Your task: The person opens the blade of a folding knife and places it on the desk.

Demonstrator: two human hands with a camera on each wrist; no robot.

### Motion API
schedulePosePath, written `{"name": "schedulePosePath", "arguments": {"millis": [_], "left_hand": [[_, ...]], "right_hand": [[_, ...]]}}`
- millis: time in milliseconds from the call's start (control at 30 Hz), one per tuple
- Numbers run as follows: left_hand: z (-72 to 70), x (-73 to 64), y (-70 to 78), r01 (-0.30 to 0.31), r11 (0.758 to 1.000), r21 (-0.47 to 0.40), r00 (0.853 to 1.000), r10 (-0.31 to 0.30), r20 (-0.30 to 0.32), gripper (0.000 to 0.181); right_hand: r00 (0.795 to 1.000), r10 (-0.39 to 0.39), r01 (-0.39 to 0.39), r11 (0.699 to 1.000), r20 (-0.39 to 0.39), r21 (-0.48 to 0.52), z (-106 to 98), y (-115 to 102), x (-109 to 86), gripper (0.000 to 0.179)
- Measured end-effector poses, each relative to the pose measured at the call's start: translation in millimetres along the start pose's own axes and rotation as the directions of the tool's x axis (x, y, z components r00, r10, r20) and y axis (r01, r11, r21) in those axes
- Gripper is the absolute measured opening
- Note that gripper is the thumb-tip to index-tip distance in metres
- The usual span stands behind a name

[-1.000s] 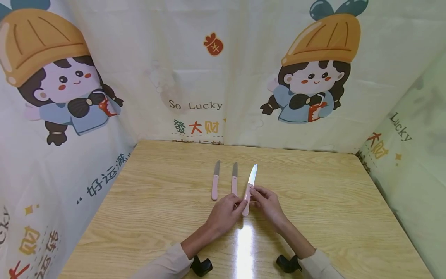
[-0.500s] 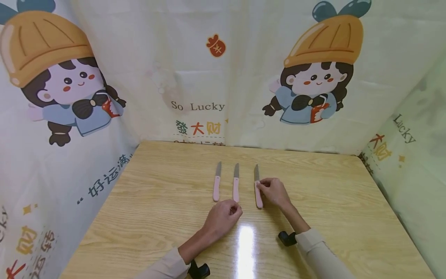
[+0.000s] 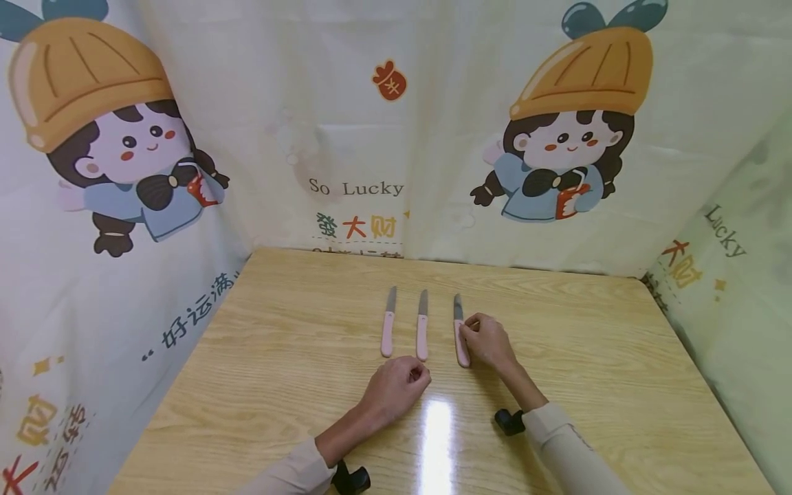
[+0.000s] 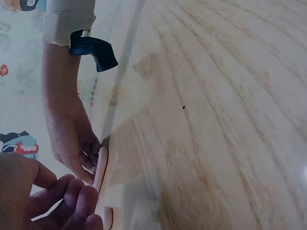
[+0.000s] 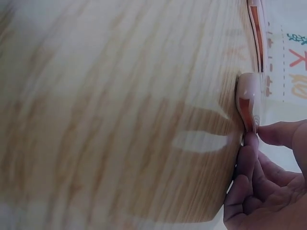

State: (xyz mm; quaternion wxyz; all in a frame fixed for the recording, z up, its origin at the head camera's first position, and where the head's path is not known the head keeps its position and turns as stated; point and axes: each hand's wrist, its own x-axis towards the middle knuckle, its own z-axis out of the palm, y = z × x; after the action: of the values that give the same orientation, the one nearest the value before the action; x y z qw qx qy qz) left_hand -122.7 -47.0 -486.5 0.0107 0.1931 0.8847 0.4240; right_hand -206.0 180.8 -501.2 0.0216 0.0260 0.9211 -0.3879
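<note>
Three fruit knives with pink handles lie in a row on the wooden table, blades pointing to the far side: a left knife (image 3: 387, 333), a middle knife (image 3: 422, 337) and a right knife (image 3: 460, 347). My right hand (image 3: 489, 340) pinches the right knife by its handle, thumb and index finger near the blade end. In the right wrist view the handle (image 5: 249, 93) lies flat, close on the wood. My left hand (image 3: 396, 386) rests just below the middle knife's handle end, fingers loosely curled around nothing.
The wooden table (image 3: 297, 385) runs back to a printed cloth wall (image 3: 346, 137), with cloth on both sides too. A bright light reflection (image 3: 436, 440) shows on the table in front. Black wrist cameras (image 3: 509, 422) sit at both cuffs.
A second ago both hands held the right knife, tilted, near the middle. The left hand has let go; the right hand has laid the knife down beside the others and straightened it slightly.
</note>
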Motion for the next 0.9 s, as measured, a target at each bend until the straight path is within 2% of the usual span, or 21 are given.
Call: {"name": "schedulePosePath", "arguments": {"millis": [200, 600, 800, 900], "left_hand": [[0.2, -0.6, -2.1, 0.006, 1.0, 0.006, 1.0, -0.006, 0.012, 0.019], [-1.3, -2.8, -7.3, 0.028, 1.0, 0.004, 1.0, -0.028, -0.001, 0.017], [-9.6, -3.8, -8.8, 0.034, 0.999, 0.017, 0.999, -0.034, -0.024, 0.018], [-18.8, -5.3, -11.9, 0.039, 0.997, 0.061, 0.998, -0.036, -0.045, 0.016]], "right_hand": [[1.0, 0.004, -0.004, 1.0, 0.005, 0.0, 0.9, -0.6, 2.7, 0.027], [1.0, -0.016, 0.016, 1.0, -0.004, 0.015, 3.5, 1.6, 2.3, 0.026], [1.0, -0.015, 0.015, 0.997, -0.006, 0.07, -0.8, 4.9, -3.8, 0.029], [1.0, -0.006, 0.006, 0.997, 0.003, 0.077, -5.5, 6.7, -9.8, 0.03]]}}
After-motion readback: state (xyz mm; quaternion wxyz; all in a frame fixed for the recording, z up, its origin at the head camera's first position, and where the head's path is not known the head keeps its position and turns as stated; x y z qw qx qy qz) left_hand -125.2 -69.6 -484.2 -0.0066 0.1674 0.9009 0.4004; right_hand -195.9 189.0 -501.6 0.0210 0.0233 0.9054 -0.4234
